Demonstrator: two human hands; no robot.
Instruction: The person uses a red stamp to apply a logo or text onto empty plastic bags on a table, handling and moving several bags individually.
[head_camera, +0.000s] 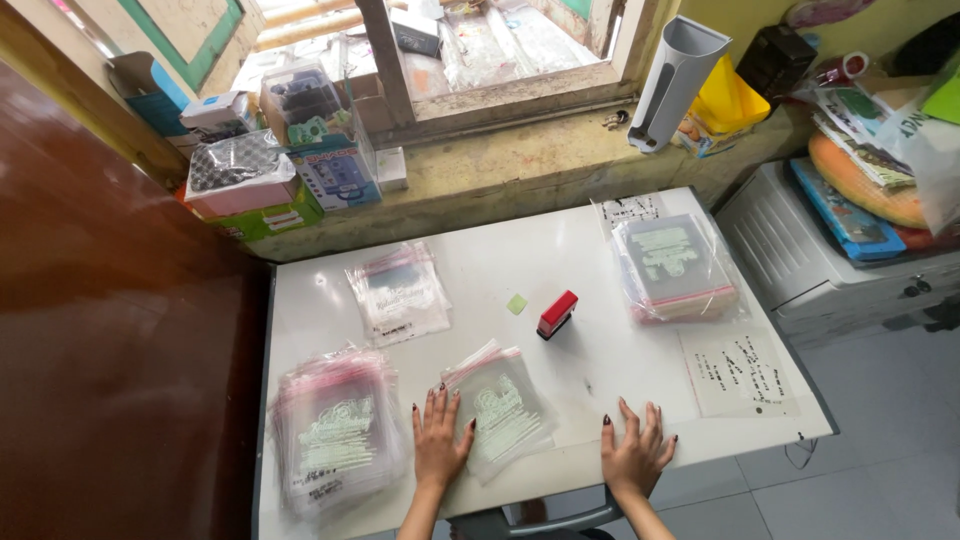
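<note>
- The left hand (438, 440) is being held flat, palm down, on the white desk (560, 250), with its fingers (430, 405) spread and empty.
- Its fingertips are being rested against the left edge of a clear printed bag (500, 405), which is lying near the front of the desk between the two hands.
- The right hand (635, 452) is being laid flat near the front edge, fingers fanned, nothing pinched; it seems to be clear of the bag.
- A stack of like bags (335, 430) is lying just left of the left hand.
- A red stamp (557, 313) is standing farther back, mid-desk.
</note>
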